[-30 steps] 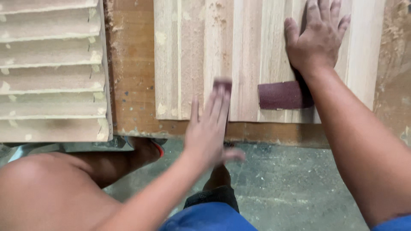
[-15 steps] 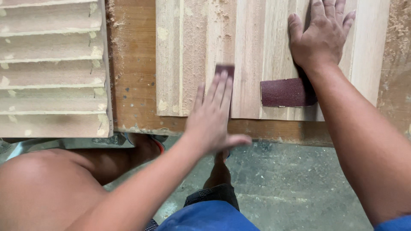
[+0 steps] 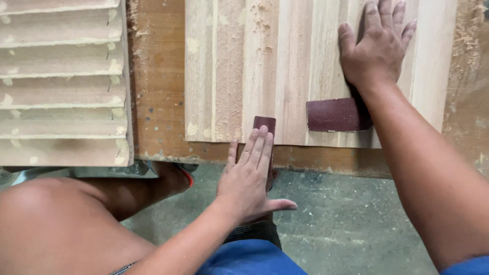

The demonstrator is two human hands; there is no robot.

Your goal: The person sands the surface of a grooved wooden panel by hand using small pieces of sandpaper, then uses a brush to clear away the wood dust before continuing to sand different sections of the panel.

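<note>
Two hands work on one grooved wooden panel (image 3: 285, 66) that lies on a brown workbench (image 3: 158, 102), its near end just short of the bench's near edge. The left hand (image 3: 249, 178) is flat, fingers straight and together with the thumb spread to the side, and its fingertips press a small strip of maroon sandpaper (image 3: 265, 122) onto the panel's near end, in one of the lengthwise grooves. The palm hangs out past the near edge of the bench, over the floor.

The right hand (image 3: 377, 48) lies open and flat, fingers spread, on the right part of the panel, toward its far end, gripping nothing. Just behind its wrist a second, larger piece of maroon sandpaper (image 3: 336, 114) lies loose on the panel near its near end, partly under the forearm. That makes two sandpaper pieces, well apart from each other.

At the left end of the bench rests one slatted louvre panel (image 3: 61, 81), pale, with spots of filler, apart from the grooved panel. Sawdust (image 3: 140, 30) lies on the bare bench between them. Below the bench edge is a grey concrete floor (image 3: 346, 219).
</note>
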